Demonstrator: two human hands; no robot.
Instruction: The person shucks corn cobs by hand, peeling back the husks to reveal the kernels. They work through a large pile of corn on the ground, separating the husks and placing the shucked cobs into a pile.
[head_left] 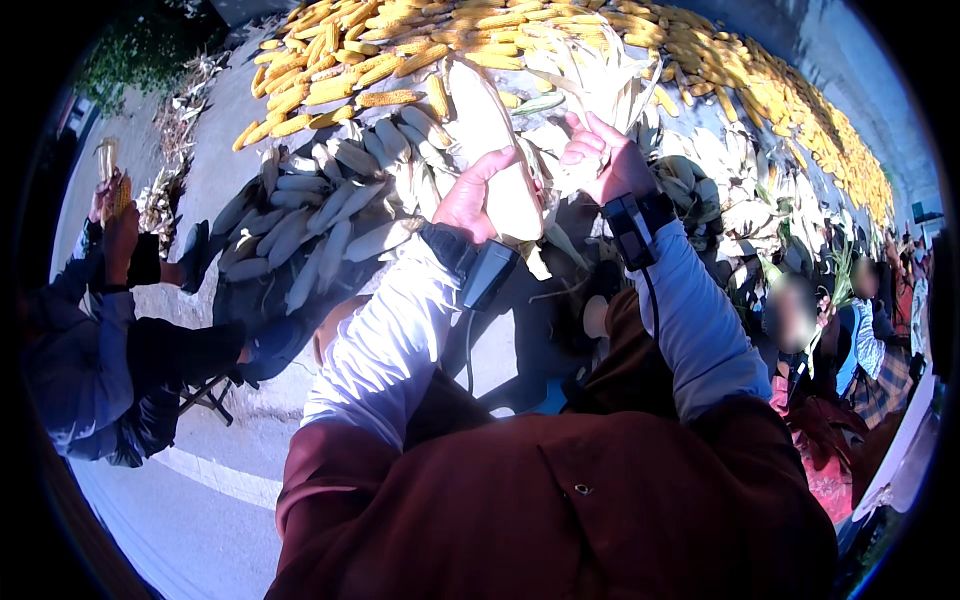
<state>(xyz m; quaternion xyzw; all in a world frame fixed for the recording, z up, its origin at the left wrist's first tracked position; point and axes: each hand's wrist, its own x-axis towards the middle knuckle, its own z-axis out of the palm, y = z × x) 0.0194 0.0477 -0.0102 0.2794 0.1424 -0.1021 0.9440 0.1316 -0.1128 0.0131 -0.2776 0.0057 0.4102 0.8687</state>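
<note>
My left hand [470,203] is closed round an ear of corn [518,205] in a pale, dry husk, with the thumb lying across it. The ear points away from me, and its far part is washed out by bright sun. Just to the right, my right hand [608,165] is closed on a bunch of loose corn husk leaves [603,85], which fan out beyond the fingers. Whether these leaves still join the ear, I cannot tell. Dark devices are strapped to both wrists.
Pale unhusked ears [330,215] lie heaped beyond my left forearm, and loose husks [745,205] at the right. Farther off spreads a pile of bare yellow cobs [400,50]. At the left a seated person [85,350] holds a cob [122,195]; more people sit at the right.
</note>
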